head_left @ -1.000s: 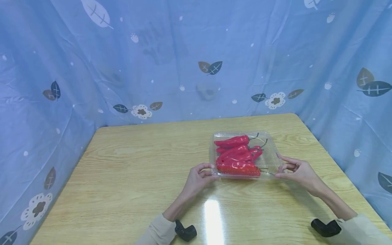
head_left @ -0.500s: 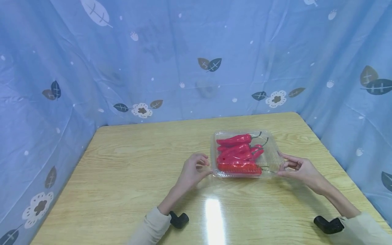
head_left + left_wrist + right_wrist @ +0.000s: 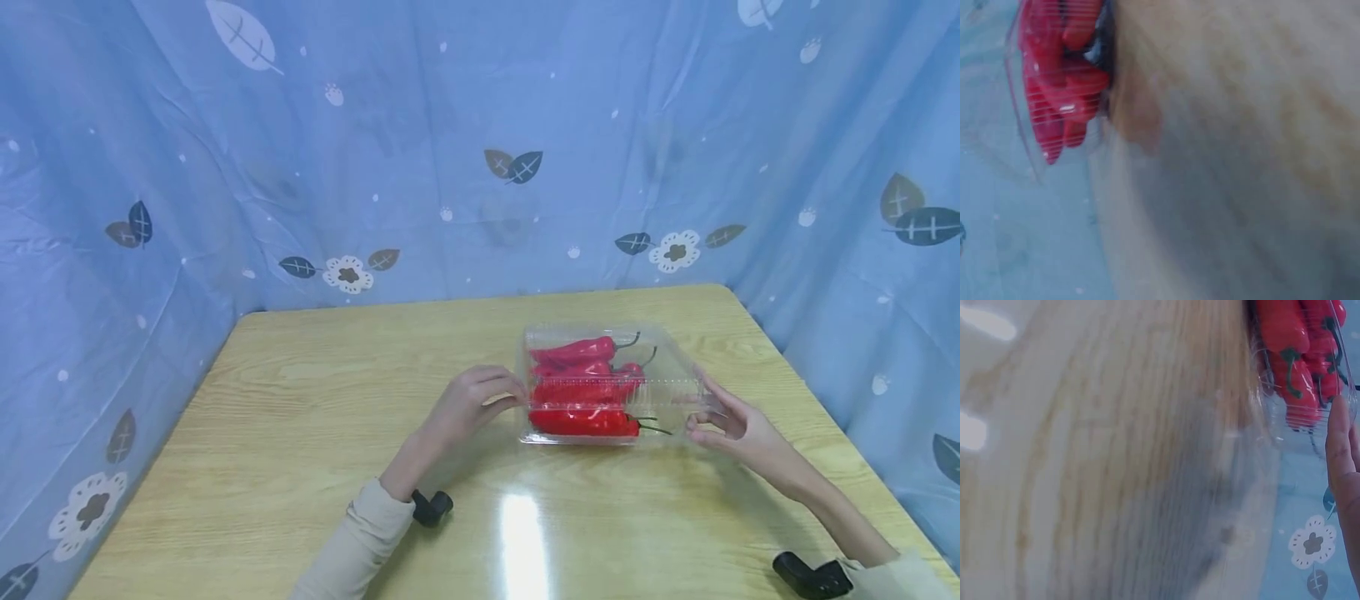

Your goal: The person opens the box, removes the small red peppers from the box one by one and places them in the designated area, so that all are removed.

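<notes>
A clear plastic clamshell box (image 3: 577,439) stands right of the middle of the table, with several red peppers (image 3: 581,421) with green stems inside. Its hinged lid (image 3: 667,393) is tipped up at the front, so the near pepper shows below the lid's edge. My left hand (image 3: 472,404) pinches the lid's front left corner; the fingertips are partly hidden behind the plastic. At the right side my right hand (image 3: 738,433) pinches the lid's right corner with bent fingers. In the right wrist view one finger (image 3: 1338,440) lies along the plastic.
The light wooden table (image 3: 315,433) has a bright light reflection (image 3: 522,542) near its front. A blue patterned curtain (image 3: 450,167) surrounds its back and sides. Black wrist mounts (image 3: 432,508) sit at both sleeves.
My left hand came off the box's front left corner, then closed on the lid there. The lid's front edge has risen from the base. My right hand has shifted slightly right.
</notes>
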A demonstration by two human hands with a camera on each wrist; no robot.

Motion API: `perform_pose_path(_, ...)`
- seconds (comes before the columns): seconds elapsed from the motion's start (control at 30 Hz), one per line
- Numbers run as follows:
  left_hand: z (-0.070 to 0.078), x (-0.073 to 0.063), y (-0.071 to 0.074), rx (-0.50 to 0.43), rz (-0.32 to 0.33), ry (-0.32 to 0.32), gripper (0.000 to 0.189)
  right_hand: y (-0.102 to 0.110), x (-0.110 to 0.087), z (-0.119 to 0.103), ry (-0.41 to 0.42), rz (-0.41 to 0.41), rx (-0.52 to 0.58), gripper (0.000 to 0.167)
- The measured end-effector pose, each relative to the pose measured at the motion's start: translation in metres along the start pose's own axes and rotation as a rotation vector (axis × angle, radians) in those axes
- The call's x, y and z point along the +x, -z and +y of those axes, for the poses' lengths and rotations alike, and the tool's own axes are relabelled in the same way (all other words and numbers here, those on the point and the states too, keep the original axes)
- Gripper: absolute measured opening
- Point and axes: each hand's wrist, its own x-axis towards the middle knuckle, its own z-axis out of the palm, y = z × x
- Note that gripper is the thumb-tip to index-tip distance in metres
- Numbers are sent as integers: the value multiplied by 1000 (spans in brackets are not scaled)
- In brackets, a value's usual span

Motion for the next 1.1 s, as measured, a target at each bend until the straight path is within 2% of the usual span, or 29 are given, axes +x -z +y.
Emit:
perform_pose_path(0.1,0,7,6,-52,5,36,20,-4,-2,4,31,-5,34,81)
perform_pose_path(0.2,-5,14,8,-112,52,84,23,-7,-2,7,75,-12,39,77)
perform_pose_path(0.4,-24,41,-1,-254,276,203,16,-9,-1,10,188,15,-59,68)
perform_pose_path(0.5,-36,54,-7,-303,363,313,10,-10,-2,11,235,39,-134,64)
perform_pose_path(0.57,-44,60,-12,-329,388,397,9,-10,-2,12,257,52,-181,61)
perform_pose_path(0.67,-49,68,-15,-376,380,510,11,-12,-3,14,285,78,-247,58)
perform_pose_path(0.77,-49,70,-17,-421,347,592,12,-12,-4,15,325,90,-293,48)
perform_pose_path(0.9,-49,66,-24,-447,286,647,14,-10,-10,15,369,90,-307,38)
perform_pose_path(0.97,-51,63,-30,-487,265,672,14,-7,-15,14,373,88,-298,39)
perform_pose_path(1.1,-58,63,-44,-589,291,722,17,-1,-26,14,371,81,-239,43)
